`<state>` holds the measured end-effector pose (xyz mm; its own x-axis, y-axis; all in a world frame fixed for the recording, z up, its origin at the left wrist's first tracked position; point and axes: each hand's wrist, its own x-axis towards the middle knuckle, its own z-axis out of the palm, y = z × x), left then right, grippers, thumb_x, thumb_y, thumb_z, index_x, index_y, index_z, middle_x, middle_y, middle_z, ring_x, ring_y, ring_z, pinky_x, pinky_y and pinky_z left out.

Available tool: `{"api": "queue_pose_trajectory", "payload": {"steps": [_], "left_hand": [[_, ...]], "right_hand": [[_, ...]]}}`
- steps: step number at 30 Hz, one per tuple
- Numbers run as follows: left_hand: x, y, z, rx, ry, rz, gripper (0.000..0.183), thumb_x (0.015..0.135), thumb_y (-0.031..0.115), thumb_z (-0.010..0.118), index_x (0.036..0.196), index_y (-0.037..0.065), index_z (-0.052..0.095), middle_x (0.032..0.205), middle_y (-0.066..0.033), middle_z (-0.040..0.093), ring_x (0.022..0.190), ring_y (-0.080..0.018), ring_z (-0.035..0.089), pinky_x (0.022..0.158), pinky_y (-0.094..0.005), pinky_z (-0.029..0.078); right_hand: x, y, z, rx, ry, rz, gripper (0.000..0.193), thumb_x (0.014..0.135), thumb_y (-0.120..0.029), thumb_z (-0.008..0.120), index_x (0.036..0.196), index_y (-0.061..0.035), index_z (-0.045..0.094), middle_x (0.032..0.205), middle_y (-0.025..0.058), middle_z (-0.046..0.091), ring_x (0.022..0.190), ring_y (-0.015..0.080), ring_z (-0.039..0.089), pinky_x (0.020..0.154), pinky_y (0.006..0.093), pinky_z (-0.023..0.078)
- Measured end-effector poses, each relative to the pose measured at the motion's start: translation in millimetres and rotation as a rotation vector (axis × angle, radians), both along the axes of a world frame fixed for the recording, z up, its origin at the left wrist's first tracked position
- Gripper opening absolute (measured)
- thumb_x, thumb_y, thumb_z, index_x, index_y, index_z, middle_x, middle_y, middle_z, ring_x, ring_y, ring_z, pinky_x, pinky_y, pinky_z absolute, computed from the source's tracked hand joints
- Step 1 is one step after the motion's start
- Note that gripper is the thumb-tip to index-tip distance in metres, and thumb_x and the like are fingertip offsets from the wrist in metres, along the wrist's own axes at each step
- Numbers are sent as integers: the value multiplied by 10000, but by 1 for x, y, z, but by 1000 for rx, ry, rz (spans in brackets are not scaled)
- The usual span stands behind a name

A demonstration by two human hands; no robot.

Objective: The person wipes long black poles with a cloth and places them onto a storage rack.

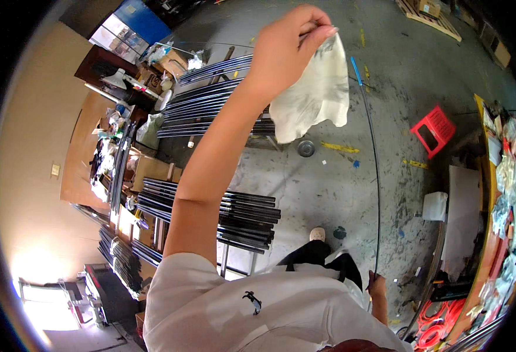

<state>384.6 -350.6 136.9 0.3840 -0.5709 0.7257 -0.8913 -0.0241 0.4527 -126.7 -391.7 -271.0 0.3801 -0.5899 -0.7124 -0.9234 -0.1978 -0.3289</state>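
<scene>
My left hand [288,50] is raised high in front of me, thumb and fingers pinched on the top edge of a whitish cloth [318,94]. The cloth hangs down loosely and has grey smudges. Low on the right, my right hand [377,287] is closed round a long, thin dark rod [374,158]. This rod reaches far forward and ends in a bright blue tip [356,70], a little to the right of the cloth. The fingers of my right hand show only in part.
Bundles of dark rods lie on racks to the left, one far [193,108] and one nearer [246,220]. A red plastic stool [434,130] stands on the right, before a cluttered yellow-edged shelf [484,234]. A round metal object [306,148] sits on the floor ahead. Red hose [437,322] lies coiled at lower right.
</scene>
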Motion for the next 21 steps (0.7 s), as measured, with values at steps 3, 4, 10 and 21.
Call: {"api": "queue_pose_trajectory", "payload": {"steps": [3,4,10,21], "left_hand": [[-30,0,22,-67,-81,-150,147,889,206,563,892,60,540,669,-76,564,564,-166,556,516,-298,445],[-41,4,25,-36,-98,-110,140,886,206,565,906,70,538,703,-85,581,603,-195,577,546,-309,456],[-101,14,55,172,-381,258,150,876,247,545,924,107,524,775,-134,625,724,-340,606,595,-410,461],[-210,49,71,145,-714,262,153,849,289,568,889,147,527,653,-92,569,635,-298,584,537,-393,444]], "right_hand": [[-22,2,-16,-25,9,53,522,908,-505,391,771,-62,631,640,160,620,687,354,630,664,471,483],[-29,2,-19,-48,20,74,513,908,-504,391,781,-71,633,657,161,625,712,362,629,672,477,482],[-73,0,-8,-99,-20,61,467,909,-484,406,813,-87,635,743,186,633,762,385,614,671,484,479],[-159,13,-10,-295,-185,299,462,920,-440,423,759,-54,619,573,138,593,581,327,607,582,427,486]]}}
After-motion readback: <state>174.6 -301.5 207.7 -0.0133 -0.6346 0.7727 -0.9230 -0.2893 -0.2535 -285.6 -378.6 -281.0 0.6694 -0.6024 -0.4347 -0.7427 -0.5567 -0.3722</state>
